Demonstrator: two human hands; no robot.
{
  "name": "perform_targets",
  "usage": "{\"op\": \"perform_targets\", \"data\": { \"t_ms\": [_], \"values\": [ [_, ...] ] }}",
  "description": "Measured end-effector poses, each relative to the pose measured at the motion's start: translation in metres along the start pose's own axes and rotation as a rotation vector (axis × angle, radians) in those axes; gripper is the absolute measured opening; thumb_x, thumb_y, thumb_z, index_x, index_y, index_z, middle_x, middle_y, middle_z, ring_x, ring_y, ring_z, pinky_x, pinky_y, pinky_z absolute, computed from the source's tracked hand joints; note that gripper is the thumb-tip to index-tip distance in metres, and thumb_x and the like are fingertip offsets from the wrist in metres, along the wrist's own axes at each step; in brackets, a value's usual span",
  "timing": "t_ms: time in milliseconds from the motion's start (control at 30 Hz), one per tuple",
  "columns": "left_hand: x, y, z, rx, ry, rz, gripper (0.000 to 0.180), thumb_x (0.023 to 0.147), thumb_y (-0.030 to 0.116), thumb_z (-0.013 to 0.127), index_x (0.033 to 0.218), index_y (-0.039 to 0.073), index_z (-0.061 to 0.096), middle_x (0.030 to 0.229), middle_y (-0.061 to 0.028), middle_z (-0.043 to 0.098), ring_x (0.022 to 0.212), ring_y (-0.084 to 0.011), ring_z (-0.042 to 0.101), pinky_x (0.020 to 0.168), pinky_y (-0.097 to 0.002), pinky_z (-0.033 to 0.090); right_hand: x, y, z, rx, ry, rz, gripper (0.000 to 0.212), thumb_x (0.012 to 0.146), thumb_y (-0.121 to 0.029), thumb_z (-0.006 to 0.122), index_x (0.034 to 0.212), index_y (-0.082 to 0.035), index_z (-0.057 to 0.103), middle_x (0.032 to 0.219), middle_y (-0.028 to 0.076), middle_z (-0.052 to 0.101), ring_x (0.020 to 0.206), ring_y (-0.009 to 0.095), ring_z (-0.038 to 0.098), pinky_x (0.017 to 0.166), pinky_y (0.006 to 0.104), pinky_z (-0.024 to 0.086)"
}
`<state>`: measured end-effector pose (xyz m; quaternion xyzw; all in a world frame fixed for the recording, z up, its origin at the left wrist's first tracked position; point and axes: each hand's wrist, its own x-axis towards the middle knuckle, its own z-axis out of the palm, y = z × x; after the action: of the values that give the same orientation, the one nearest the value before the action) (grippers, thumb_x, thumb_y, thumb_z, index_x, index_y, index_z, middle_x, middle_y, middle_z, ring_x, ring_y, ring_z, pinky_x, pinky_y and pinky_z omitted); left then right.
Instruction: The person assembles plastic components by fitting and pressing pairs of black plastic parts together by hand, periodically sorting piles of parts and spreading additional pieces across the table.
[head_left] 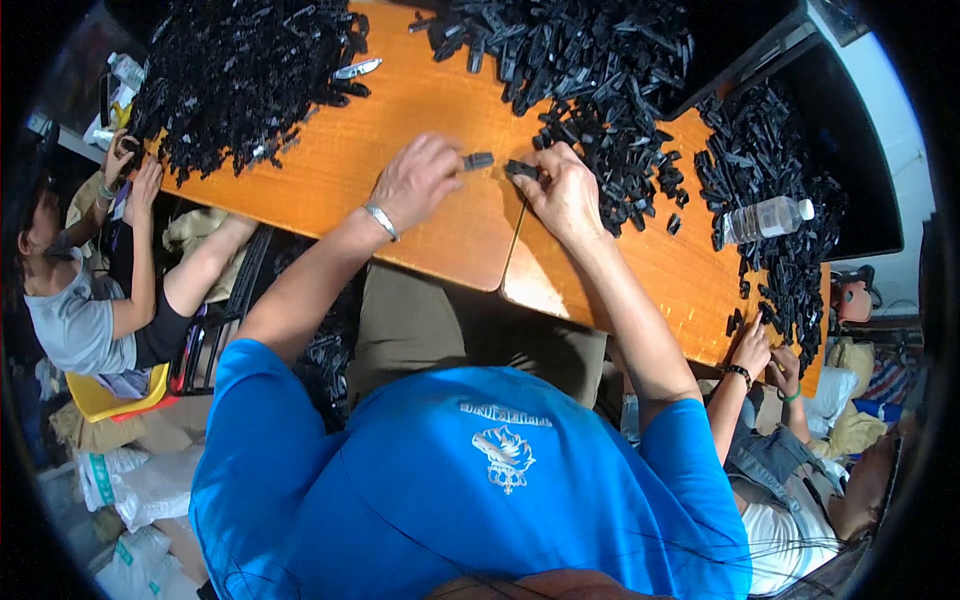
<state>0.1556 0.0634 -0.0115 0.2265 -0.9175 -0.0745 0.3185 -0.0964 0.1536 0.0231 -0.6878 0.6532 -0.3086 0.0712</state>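
My left hand, smeared a little by motion and wearing a silver bracelet, pinches a small dark plastic piece at its fingertips. Just right of it, my right hand grips another small black plastic piece between thumb and fingers. A narrow gap separates the two pieces, both above the orange-brown wooden table. Beyond my right hand spreads a large heap of black plastic pieces. Their exact kind is too small to make out.
Another black heap covers the far left, with a silver-white object at its edge. On the right, a clear bottle lies on a third heap. Co-workers' hands work at left and right. A seam divides the tabletop.
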Motion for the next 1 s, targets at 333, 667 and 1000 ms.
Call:
{"op": "perform_targets", "data": {
  "t_ms": [333, 667, 1000],
  "values": [
    [0.003, -0.008, 0.004, -0.023, -0.007, -0.306, 0.025, 0.084, 0.012, 0.085, 0.106, 0.008, 0.073, 0.107, -0.0076, 0.066, 0.107, -0.0313, 0.061, 0.092, -0.0436, 0.051, 0.029, -0.003, 0.035, 0.100, -0.059, -0.018, 0.029, 0.079, -0.011, 0.089, 0.106, -0.006, 0.081, 0.095, 0.011, 0.068, 0.088, 0.031, 0.071, 0.077, 0.0424, 0.056],
    [0.008, -0.008, 0.004, -0.093, -0.019, -0.373, 0.020, 0.083, 0.010, 0.084, 0.100, 0.005, 0.074, 0.101, -0.0084, 0.064, 0.102, -0.0314, 0.060, 0.089, -0.0435, 0.051, 0.042, 0.017, 0.028, 0.084, -0.138, -0.189, 0.031, 0.078, -0.005, 0.088, 0.108, -0.006, 0.080, 0.092, 0.010, 0.070, 0.085, 0.031, 0.070, 0.076, 0.0396, 0.057],
    [-0.010, -0.024, -0.014, -0.153, -0.099, -0.345, 0.015, 0.081, 0.008, 0.083, 0.093, 0.006, 0.074, 0.101, -0.0112, 0.066, 0.103, -0.0352, 0.062, 0.092, -0.0448, 0.051, 0.052, -0.008, 0.048, -0.020, -0.207, -0.377, 0.019, 0.083, -0.023, 0.083, 0.097, -0.010, 0.080, 0.096, 0.011, 0.070, 0.087, 0.035, 0.072, 0.075, 0.0471, 0.058]
  ]
}}
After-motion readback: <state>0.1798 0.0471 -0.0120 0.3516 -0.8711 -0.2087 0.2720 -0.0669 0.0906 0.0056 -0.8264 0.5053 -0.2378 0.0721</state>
